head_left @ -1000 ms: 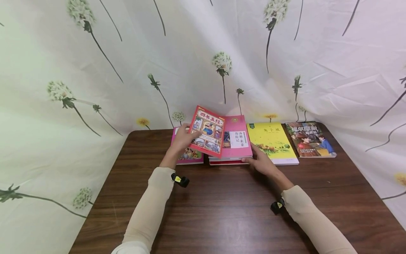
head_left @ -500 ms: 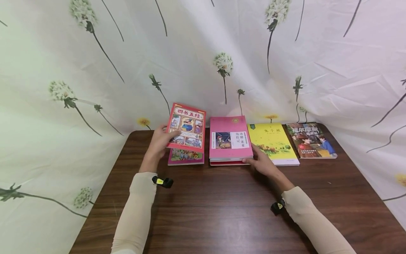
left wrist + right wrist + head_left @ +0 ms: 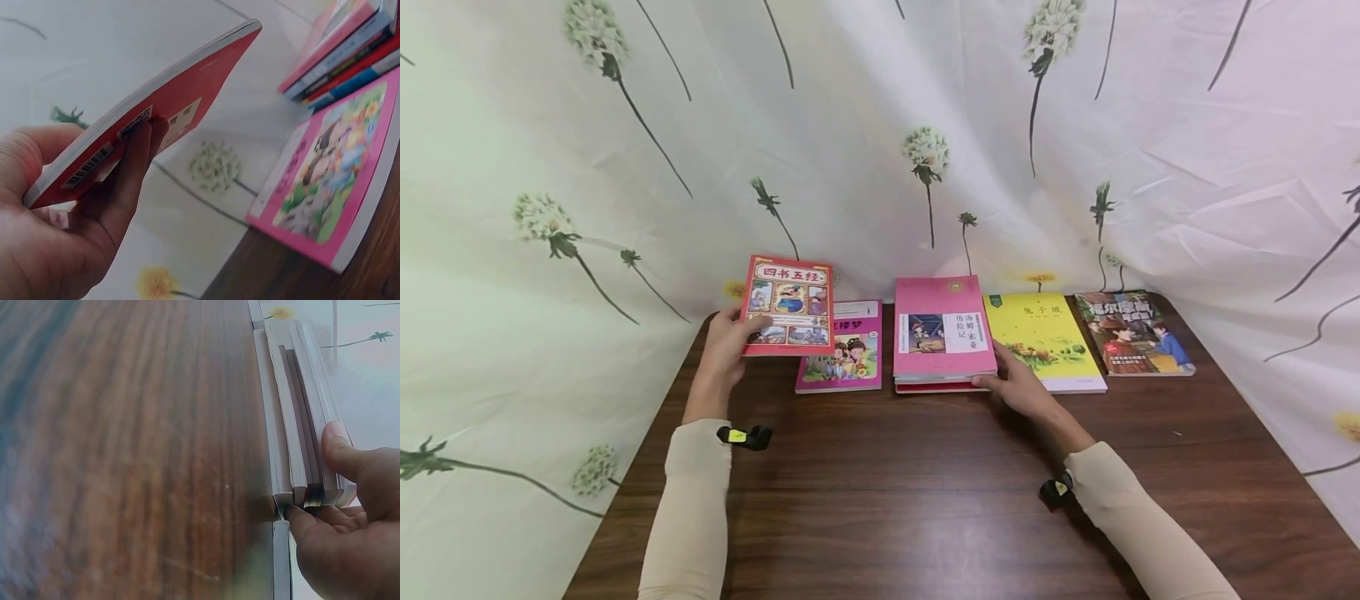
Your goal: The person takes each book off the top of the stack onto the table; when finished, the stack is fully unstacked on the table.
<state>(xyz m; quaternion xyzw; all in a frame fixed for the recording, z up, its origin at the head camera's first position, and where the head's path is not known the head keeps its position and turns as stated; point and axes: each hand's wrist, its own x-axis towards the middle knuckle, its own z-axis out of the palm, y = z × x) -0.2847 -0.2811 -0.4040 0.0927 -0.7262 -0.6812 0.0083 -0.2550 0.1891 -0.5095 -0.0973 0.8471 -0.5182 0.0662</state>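
My left hand [image 3: 724, 342] pinches a thin red book [image 3: 788, 308] at its left edge, thumb on the cover. The left wrist view shows the fingers spread under its back cover [image 3: 194, 94], which bears a barcode. The book is held above the table, overlapping a pink picture book [image 3: 850, 350] lying flat. My right hand [image 3: 1018, 382] holds the near right corner of a stack of books topped by a pink book [image 3: 943, 325]. In the right wrist view, the thumb [image 3: 337, 444] lies on the stack's near edges and the fingers bend along its side.
Right of the stack lies a yellow book [image 3: 1052, 333], partly behind my right hand. A dark illustrated book [image 3: 1131, 333] lies farther right. All rest along the back of the brown wooden table [image 3: 910, 483], before a flower-printed cloth [image 3: 850, 125].
My left hand has carried the red book leftward, off the stack and past most of the pink picture book, uncovering that cover. My right hand has stayed at the stack.
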